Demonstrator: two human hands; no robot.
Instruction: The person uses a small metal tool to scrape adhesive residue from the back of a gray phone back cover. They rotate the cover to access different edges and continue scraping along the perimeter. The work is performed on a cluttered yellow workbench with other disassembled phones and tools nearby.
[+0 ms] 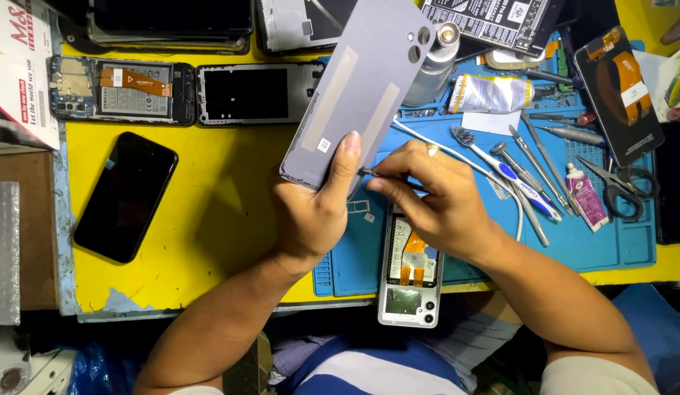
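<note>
Above the blue mat (603, 241), left fingers (345, 157) grip a grey back cover (355, 88); right fingers (398, 183) pinch a thin tool (365, 172).

On your yellow table (208, 219), a black phone (125, 196) lies face up at its left part. Above it on the table you see an opened phone with orange flex cable (120, 90) and, just beside it, an empty phone frame (259, 93). At the right side of the table, scissors (624, 188) and a blue-white toothbrush (505, 170) lie on the blue mat (611, 241).
</note>
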